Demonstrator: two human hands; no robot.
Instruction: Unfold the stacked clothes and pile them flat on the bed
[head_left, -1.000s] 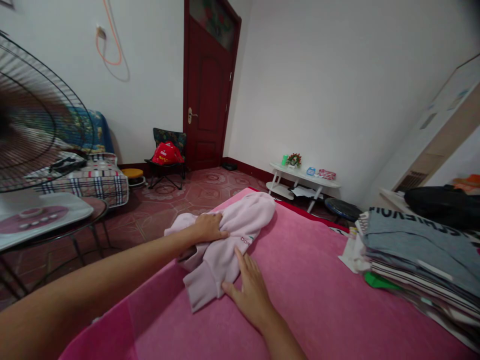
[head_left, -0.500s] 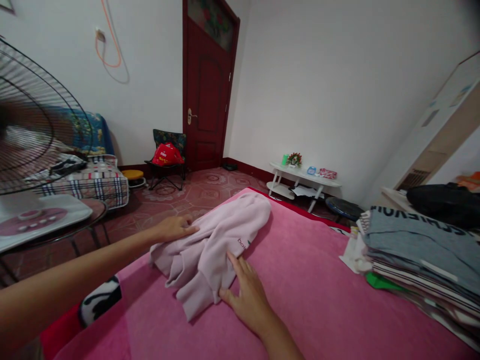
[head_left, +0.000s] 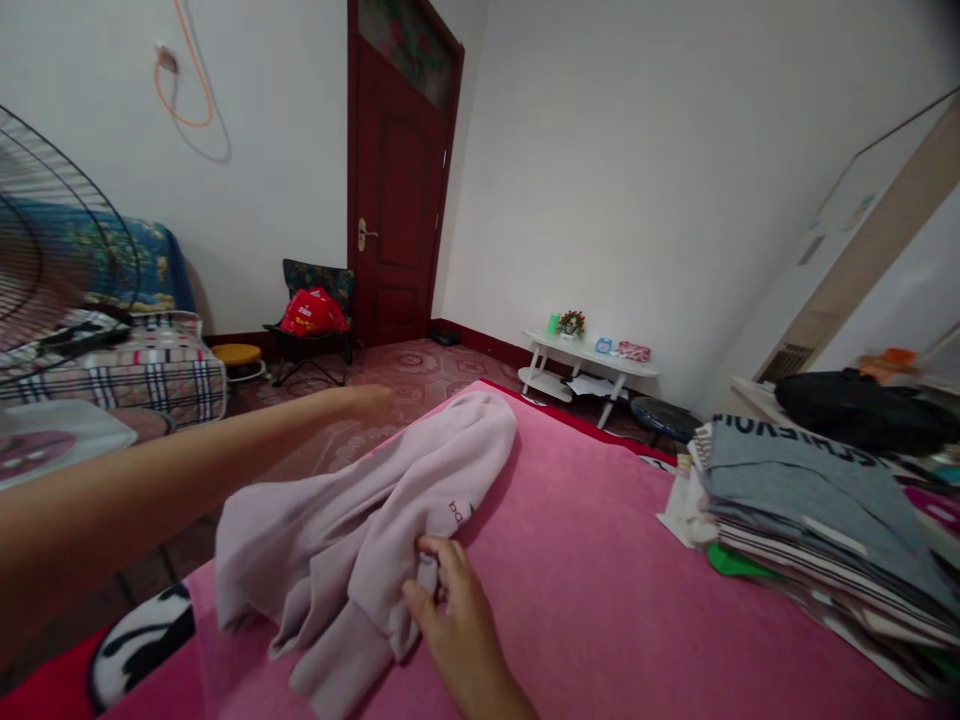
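A pale pink sweatshirt point(head_left: 390, 500) with small lettering lies rumpled on the bright pink blanket point(head_left: 585, 560). At its near right side, my right hand point(head_left: 457, 620) pinches a fold of the cloth between thumb and fingers. My left hand point(head_left: 367, 402) is in the air past the garment's left edge, apart from the cloth. Motion blurs its fingers, so I cannot see how they are held. Part of the sweatshirt's left side spreads over the bed's edge near my left forearm.
A stack of folded clothes point(head_left: 810, 500) sits on the right, beside a black bag point(head_left: 862, 410). An electric fan point(head_left: 60, 250) stands at left. Farther back are a folding chair point(head_left: 319, 275) with a red bag, a low white table point(head_left: 592, 352) and a dark red door point(head_left: 401, 190).
My left hand has come off the sweatshirt and lifted away. The cloth's left part has spread out toward the left. My right hand has closed on a fold, and the view has shifted slightly right.
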